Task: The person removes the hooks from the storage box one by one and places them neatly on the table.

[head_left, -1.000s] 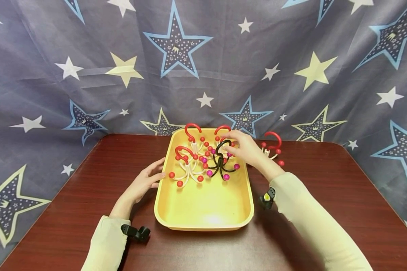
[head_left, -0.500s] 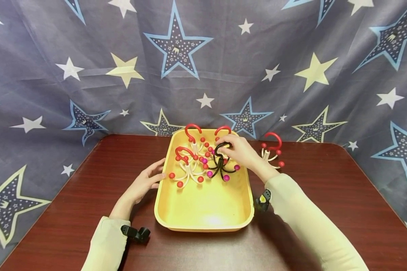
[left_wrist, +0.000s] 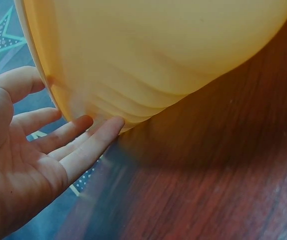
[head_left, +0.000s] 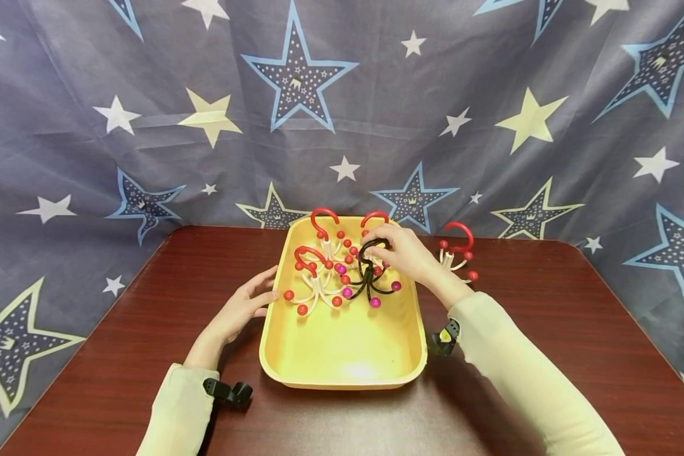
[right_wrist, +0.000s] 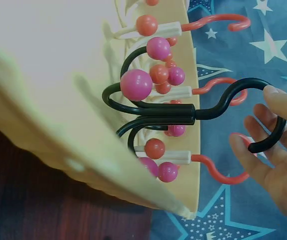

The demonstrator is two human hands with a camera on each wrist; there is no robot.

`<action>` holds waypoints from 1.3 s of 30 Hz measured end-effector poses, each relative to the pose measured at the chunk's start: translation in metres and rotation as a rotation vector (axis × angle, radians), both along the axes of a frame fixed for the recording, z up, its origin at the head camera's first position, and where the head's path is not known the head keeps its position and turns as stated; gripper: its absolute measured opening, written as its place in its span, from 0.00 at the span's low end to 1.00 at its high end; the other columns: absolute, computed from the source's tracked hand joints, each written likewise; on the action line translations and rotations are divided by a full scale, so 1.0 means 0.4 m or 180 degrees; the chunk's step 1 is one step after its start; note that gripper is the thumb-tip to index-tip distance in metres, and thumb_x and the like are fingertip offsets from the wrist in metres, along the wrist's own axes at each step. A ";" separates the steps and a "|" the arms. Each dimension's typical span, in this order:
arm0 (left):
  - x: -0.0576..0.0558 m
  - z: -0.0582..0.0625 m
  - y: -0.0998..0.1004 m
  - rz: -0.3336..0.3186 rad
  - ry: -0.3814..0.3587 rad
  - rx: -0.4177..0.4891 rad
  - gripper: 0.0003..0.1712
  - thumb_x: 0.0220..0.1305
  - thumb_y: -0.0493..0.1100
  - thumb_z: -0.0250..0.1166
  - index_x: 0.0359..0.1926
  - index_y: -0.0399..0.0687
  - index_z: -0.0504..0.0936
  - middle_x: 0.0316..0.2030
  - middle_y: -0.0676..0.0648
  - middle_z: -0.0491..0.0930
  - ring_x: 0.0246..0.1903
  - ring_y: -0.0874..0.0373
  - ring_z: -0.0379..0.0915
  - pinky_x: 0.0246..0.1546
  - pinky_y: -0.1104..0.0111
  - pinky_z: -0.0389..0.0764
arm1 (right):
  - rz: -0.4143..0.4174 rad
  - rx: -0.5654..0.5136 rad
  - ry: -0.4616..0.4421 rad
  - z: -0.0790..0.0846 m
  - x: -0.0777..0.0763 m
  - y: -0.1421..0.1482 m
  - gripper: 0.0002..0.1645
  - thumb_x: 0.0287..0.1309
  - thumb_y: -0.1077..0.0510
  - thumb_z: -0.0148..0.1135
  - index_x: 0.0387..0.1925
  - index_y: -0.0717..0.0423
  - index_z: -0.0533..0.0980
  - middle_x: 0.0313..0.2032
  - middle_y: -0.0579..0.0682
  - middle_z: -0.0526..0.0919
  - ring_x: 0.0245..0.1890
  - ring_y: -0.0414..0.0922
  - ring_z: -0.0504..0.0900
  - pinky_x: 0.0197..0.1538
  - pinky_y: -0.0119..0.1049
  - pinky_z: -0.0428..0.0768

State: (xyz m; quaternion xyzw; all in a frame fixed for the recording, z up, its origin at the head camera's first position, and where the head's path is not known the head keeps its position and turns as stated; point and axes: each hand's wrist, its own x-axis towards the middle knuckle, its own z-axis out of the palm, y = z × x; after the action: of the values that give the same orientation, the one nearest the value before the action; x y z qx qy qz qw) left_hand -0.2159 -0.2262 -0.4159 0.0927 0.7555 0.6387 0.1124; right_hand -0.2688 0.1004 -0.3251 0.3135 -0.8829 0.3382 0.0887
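A yellow tray (head_left: 342,354) holds several multi-arm hanging hooks, each with a curved top and ball-tipped arms. My right hand (head_left: 401,252) pinches the curved top of the black hook (head_left: 368,273), whose arms end in magenta balls. In the right wrist view the thumb lies on the outside of that curve, with the fingers around its tip. White hooks with red tops and red balls stand near it: one at front left (head_left: 317,288), one at back left (head_left: 327,244) and one partly hidden behind my right hand. My left hand (head_left: 244,308) rests its extended fingertips against the tray's left wall.
Another white hook with a red top (head_left: 449,258) stands on the dark wooden table (head_left: 524,316), right of the tray and partly behind my right forearm. Beyond the table's back edge hangs a grey curtain (head_left: 342,126) printed with stars.
My right hand has moved slightly left and closed its fingers on the black hook's top. The black hook has shifted a little left and toward me. The left hand keeps its place.
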 end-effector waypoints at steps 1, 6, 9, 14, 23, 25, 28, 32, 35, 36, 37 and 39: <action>-0.001 0.000 0.000 -0.0007 -0.0001 0.0008 0.34 0.64 0.41 0.55 0.69 0.51 0.52 0.61 0.34 0.61 0.51 0.44 0.71 0.43 0.60 0.79 | 0.0000 -0.0010 0.0016 0.004 0.001 0.000 0.10 0.53 0.56 0.64 0.39 0.51 0.81 0.40 0.46 0.81 0.39 0.43 0.76 0.42 0.39 0.73; 0.000 0.003 0.001 0.0000 -0.0006 0.0019 0.34 0.65 0.41 0.55 0.69 0.51 0.52 0.62 0.34 0.61 0.51 0.45 0.72 0.42 0.60 0.79 | 0.0033 0.0004 0.0061 0.020 0.008 0.005 0.10 0.53 0.55 0.63 0.39 0.50 0.81 0.40 0.45 0.81 0.38 0.42 0.76 0.43 0.37 0.73; 0.002 0.004 0.002 0.0000 -0.0007 0.0019 0.34 0.65 0.41 0.54 0.69 0.50 0.52 0.62 0.35 0.60 0.50 0.44 0.71 0.41 0.61 0.79 | 0.0057 0.0036 0.0072 0.028 0.013 0.010 0.10 0.54 0.55 0.62 0.40 0.49 0.81 0.40 0.44 0.81 0.36 0.40 0.75 0.41 0.36 0.73; 0.003 0.005 0.002 -0.0004 -0.0013 0.0030 0.34 0.65 0.41 0.54 0.69 0.50 0.52 0.62 0.34 0.60 0.51 0.44 0.71 0.41 0.61 0.79 | 0.0098 0.0005 0.0094 0.042 0.020 0.022 0.09 0.55 0.56 0.61 0.40 0.48 0.80 0.40 0.43 0.82 0.35 0.39 0.75 0.39 0.35 0.73; 0.001 0.005 0.005 0.0010 -0.0014 0.0032 0.34 0.65 0.41 0.55 0.69 0.50 0.52 0.60 0.34 0.62 0.51 0.45 0.71 0.43 0.59 0.79 | 0.0103 -0.0059 0.0030 0.082 0.042 0.056 0.11 0.57 0.55 0.59 0.43 0.46 0.79 0.38 0.42 0.81 0.31 0.39 0.74 0.35 0.36 0.73; 0.002 0.005 0.005 0.0020 -0.0021 0.0032 0.34 0.65 0.40 0.54 0.69 0.50 0.52 0.60 0.33 0.62 0.51 0.45 0.71 0.43 0.59 0.79 | 0.0052 -0.0071 -0.0013 0.091 0.047 0.065 0.12 0.57 0.54 0.59 0.44 0.47 0.79 0.38 0.42 0.81 0.27 0.40 0.73 0.32 0.34 0.73; 0.002 0.005 0.005 0.0016 -0.0035 0.0040 0.34 0.65 0.40 0.54 0.69 0.50 0.52 0.60 0.33 0.62 0.51 0.44 0.71 0.43 0.59 0.79 | -0.0028 -0.0089 -0.0020 0.101 0.053 0.080 0.12 0.57 0.53 0.59 0.44 0.47 0.79 0.37 0.41 0.81 0.24 0.41 0.71 0.29 0.34 0.71; 0.002 0.004 0.005 0.0015 -0.0039 0.0050 0.34 0.65 0.40 0.54 0.69 0.50 0.52 0.60 0.34 0.61 0.51 0.44 0.71 0.43 0.59 0.79 | -0.0085 -0.0110 0.0053 0.112 0.061 0.103 0.11 0.57 0.52 0.59 0.43 0.43 0.79 0.39 0.39 0.80 0.28 0.39 0.73 0.32 0.32 0.72; 0.002 0.005 0.005 0.0019 -0.0038 0.0055 0.34 0.65 0.40 0.54 0.69 0.50 0.52 0.60 0.33 0.61 0.51 0.45 0.71 0.43 0.60 0.79 | -0.0106 -0.0134 0.0131 0.121 0.068 0.120 0.11 0.57 0.54 0.59 0.43 0.42 0.79 0.40 0.40 0.80 0.33 0.38 0.73 0.35 0.31 0.72; 0.002 0.005 0.005 0.0020 -0.0036 0.0055 0.34 0.65 0.40 0.54 0.69 0.50 0.52 0.60 0.33 0.61 0.51 0.45 0.71 0.42 0.60 0.79 | -0.0110 -0.0132 0.0163 0.123 0.070 0.127 0.11 0.57 0.55 0.59 0.43 0.43 0.79 0.41 0.40 0.81 0.34 0.37 0.73 0.35 0.31 0.72; 0.002 0.005 0.004 0.0020 -0.0038 0.0054 0.34 0.65 0.40 0.54 0.69 0.50 0.52 0.60 0.33 0.62 0.51 0.45 0.72 0.42 0.60 0.79 | -0.0106 -0.0127 0.0199 0.126 0.072 0.133 0.11 0.58 0.55 0.59 0.43 0.44 0.79 0.41 0.41 0.81 0.33 0.38 0.73 0.35 0.32 0.72; 0.003 0.006 0.004 0.0014 -0.0034 0.0055 0.34 0.65 0.40 0.54 0.69 0.50 0.52 0.60 0.33 0.61 0.51 0.45 0.71 0.42 0.60 0.79 | -0.0131 -0.0111 0.0249 0.131 0.076 0.146 0.10 0.58 0.55 0.58 0.43 0.45 0.79 0.40 0.41 0.81 0.31 0.38 0.73 0.34 0.31 0.72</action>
State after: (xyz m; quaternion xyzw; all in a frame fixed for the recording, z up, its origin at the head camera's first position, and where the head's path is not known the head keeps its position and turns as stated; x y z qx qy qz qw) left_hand -0.2147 -0.2247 -0.4135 0.0886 0.7495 0.6460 0.1142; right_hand -0.2382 0.1590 -0.2729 0.3068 -0.8789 0.3391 0.1356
